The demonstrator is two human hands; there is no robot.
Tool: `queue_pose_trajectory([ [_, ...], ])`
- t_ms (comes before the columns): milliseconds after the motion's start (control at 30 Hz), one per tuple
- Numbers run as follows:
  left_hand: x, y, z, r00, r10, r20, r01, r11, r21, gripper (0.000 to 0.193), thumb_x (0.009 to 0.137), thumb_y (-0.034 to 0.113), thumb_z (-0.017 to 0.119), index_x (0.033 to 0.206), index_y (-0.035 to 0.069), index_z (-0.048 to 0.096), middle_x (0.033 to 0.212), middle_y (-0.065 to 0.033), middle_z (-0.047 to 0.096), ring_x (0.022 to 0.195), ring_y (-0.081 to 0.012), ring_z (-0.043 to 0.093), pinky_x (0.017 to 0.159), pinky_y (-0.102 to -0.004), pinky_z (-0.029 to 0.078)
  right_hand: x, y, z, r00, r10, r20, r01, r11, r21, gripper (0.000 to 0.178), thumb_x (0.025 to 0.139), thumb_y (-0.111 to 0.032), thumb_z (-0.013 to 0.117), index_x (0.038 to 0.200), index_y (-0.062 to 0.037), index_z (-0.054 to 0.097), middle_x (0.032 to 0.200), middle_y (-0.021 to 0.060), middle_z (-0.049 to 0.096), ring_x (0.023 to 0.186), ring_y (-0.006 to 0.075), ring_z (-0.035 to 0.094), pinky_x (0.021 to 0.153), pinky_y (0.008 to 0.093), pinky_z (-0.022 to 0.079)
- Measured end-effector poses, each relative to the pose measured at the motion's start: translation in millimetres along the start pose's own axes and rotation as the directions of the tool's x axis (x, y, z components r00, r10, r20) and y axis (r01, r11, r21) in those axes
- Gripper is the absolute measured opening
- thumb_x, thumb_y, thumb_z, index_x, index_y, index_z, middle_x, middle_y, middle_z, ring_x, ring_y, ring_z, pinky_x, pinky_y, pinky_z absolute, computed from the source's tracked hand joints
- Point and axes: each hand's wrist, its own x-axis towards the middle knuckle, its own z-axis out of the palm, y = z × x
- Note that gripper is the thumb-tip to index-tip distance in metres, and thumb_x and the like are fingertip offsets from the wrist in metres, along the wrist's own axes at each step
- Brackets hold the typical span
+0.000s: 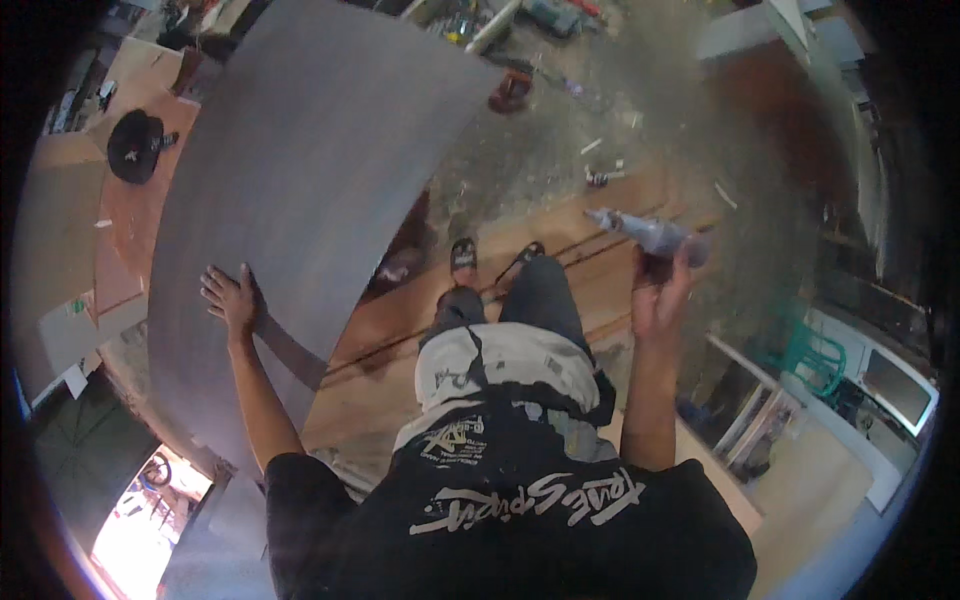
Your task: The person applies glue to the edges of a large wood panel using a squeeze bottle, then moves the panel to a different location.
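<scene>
The big grey-brown panel [300, 130] spread out ahead of the person and to their left; the left hand [232, 302] lay on its near part, palm down and fingers spread, pressing the face but holding nothing; the right hand [663, 295] was well out to the right of the panel, its grip curled round the rear of a nozzled bottle [650, 232], the tip turned back toward the panel.

A drip or spurt seemed the likeliest trouble — a squeeze too hard, with the nozzle tipped down, could have spotted the brown boards [650, 190] lying to the right of the panel; whether the nozzle was capped was too blurred to tell. The panel might also have slid or tipped, since one flat palm gave no hold on an edge; what bore it from below did not show.

The panel's right edge ran close by the person's legs, so a step that way could have knocked it; its far right corner came near a red tool [510, 92]; off its left edge, a black cap [135, 147] lay on brown sheets [120, 230]; the widest room was to its right — above the boards, where the bottle hung.
</scene>
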Motion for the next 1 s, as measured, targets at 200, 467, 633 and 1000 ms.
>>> queue_pose_trajectory([
  [200, 33.8, 141.8, -23.7, 1.000, -0.008, -0.005, 0.008, 1.000, -0.007, 0.096, 0.089, 0.070, 0.040, 0.153, 0.007, 0.004, 0.159, -0.0193, 0.001, 0.144, -0.0452, -0.003, 0.109, -0.0687, 0.004, 82.6, -28.2, 28.1, 1.000, 0.015, 0.004, -0.015, 1.000, 0.011, 0.029, 0.098, -0.026, 0.056, 0.120, -0.0082, 0.052, 0.115, 0.0065, 0.059, 0.103, 0.0191, 0.057, 0.083, 0.0338, 0.051],
  [467, 37.5, 221.8, -35.8, 0.954, -0.221, -0.202, 0.223, 0.975, -0.013, 0.085, 0.090, 0.064, 0.044, 0.152, 0.011, 0.020, 0.159, -0.0144, 0.014, 0.147, -0.0335, 0.009, 0.116, -0.0554, 0.010, 224.0, -88.0, 93.4, 0.983, -0.008, 0.182, 0.022, 0.997, -0.074, 0.022, 0.095, -0.023, 0.060, 0.113, -0.0099, 0.055, 0.109, 0.0042, 0.060, 0.098, 0.0170, 0.060, 0.082, 0.0353, 0.054],
  [633, 26.3, 213.8, -34.5, 0.936, -0.228, -0.269, 0.218, 0.974, -0.065, 0.081, 0.090, 0.060, 0.047, 0.151, 0.013, 0.024, 0.158, -0.0102, 0.020, 0.146, -0.0305, 0.013, 0.116, -0.0527, 0.011, 293.0, -63.8, 135.0, 0.971, 0.002, 0.239, 0.025, 0.994, -0.111, 0.024, 0.093, -0.020, 0.065, 0.111, -0.0096, 0.054, 0.102, 0.0035, 0.061, 0.093, 0.0173, 0.060, 0.079, 0.0357, 0.055],
  [1000, 23.6, 204.1, -42.0, 0.911, -0.192, -0.365, 0.165, 0.981, -0.104, 0.073, 0.089, 0.051, 0.055, 0.149, 0.020, 0.030, 0.156, -0.0091, 0.026, 0.145, -0.0282, 0.019, 0.117, -0.0482, 0.012, 329.3, 41.1, 272.6, 0.797, 0.241, 0.554, -0.080, 0.951, -0.299, 0.036, 0.093, -0.022, 0.063, 0.121, -0.0046, 0.047, 0.118, 0.0094, 0.056, 0.104, 0.0203, 0.059, 0.082, 0.0365, 0.056],
])
